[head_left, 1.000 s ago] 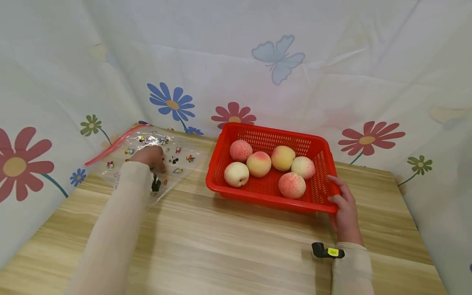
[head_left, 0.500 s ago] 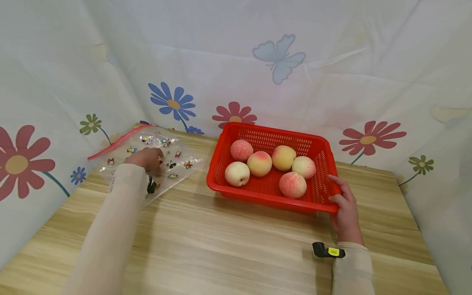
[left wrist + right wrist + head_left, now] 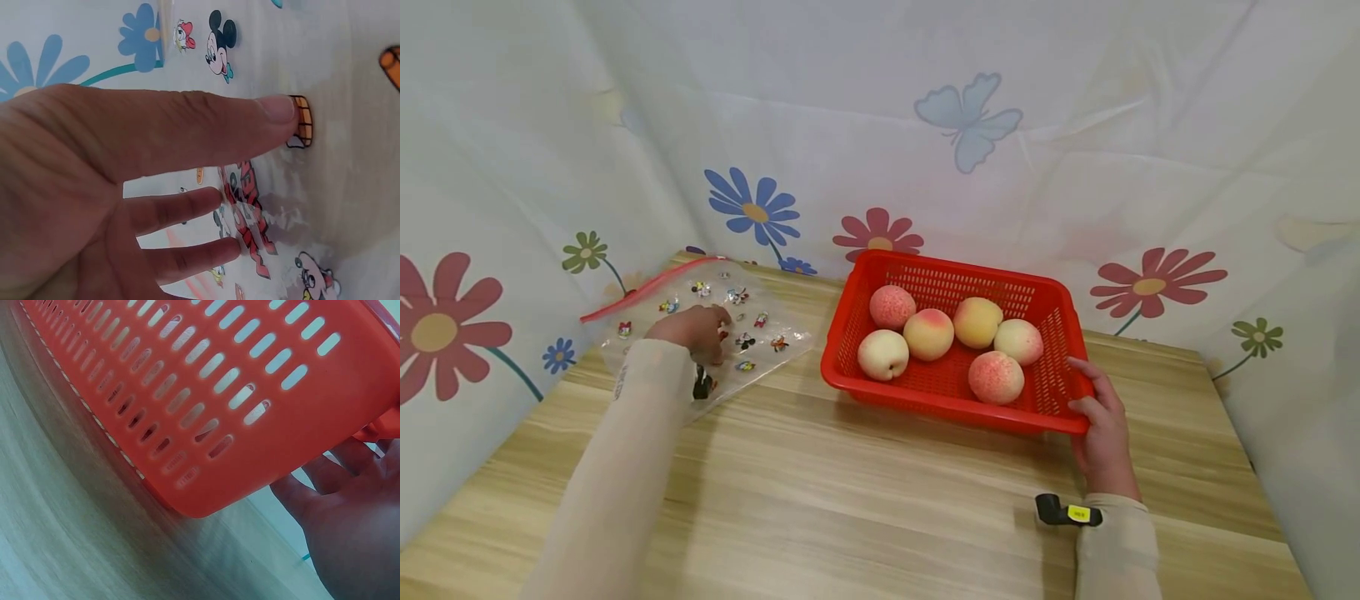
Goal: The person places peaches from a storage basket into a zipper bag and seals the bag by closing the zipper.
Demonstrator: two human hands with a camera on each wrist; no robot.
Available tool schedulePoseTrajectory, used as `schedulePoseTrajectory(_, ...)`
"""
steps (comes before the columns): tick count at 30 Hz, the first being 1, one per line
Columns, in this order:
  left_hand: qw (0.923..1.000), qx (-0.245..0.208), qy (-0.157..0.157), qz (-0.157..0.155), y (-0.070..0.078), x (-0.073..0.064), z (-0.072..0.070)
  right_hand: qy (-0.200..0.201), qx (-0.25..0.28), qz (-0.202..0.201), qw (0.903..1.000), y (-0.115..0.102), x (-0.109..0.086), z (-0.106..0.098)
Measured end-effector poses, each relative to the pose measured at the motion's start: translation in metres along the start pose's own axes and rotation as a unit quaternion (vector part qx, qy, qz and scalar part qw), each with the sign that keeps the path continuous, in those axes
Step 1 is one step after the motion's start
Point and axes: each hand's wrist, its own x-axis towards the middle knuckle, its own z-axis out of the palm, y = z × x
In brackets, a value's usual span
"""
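Plainly, in the head view we see a red perforated plastic basket (image 3: pixel 917 400) near the middle of the pale wood-grain table (image 3: pixel 865 508), holding six round peaches (image 3: pixel 928 334) in cream, yellow and pink. The right hand (image 3: pixel 1103 425) grips its right end by the rim, clamped on with the thumb over the near right part. To the left lies a flat, clear plastic bag (image 3: pixel 750 312) printed with small cartoon figures, its red zip strip (image 3: pixel 647 288) along the far left edge. The left hand (image 3: pixel 696 332) lies over the middle of it. Behind everything we see a white cloth backdrop (image 3: pixel 820 108) with flowers and a butterfly.

In the left wrist view we find the thumb (image 3: pixel 200 128) straight across the bag, its tip at an orange printed patch, and apart from the two other fingers we can make out.

In the right wrist view we see the basket's slotted wall, with the right hand's fingers reaching under its rim at the right.
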Motion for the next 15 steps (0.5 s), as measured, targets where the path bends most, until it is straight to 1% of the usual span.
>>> schedulePoseTrajectory(2, 1.0, -0.003, -0.002, -0.002, 0.0, 0.0, 0.0, -0.001, 0.0, -0.001, 1.0, 0.0, 0.0, 0.0)
schedulePoseTrajectory(4, 0.9998, -0.015, -0.009, -0.008, 0.002, -0.001, 0.0, -0.001, 0.001, 0.0, 1.0, -0.001, 0.0, 0.0)
schedulePoseTrajectory(7, 0.9991, -0.035, -0.007, -0.021, 0.007, -0.002, -0.001, 0.002, 0.0, 0.002, 1.0, -0.001, 0.0, 0.001)
schedulePoseTrajectory(9, 0.9989, -0.041, 0.007, -0.021, 0.009, -0.003, -0.003, 0.004, -0.001, 0.004, 1.0, 0.0, 0.0, 0.001)
schedulePoseTrajectory(13, 0.9977, -0.036, 0.054, -0.015, 0.014, -0.003, -0.006, 0.006, -0.002, 0.005, 1.0, 0.001, 0.0, 0.0)
schedulePoseTrajectory(15, 0.9959, -0.038, 0.077, -0.028, 0.016, 0.0, -0.005, 0.005, -0.002, 0.003, 1.0, 0.001, 0.0, 0.0)
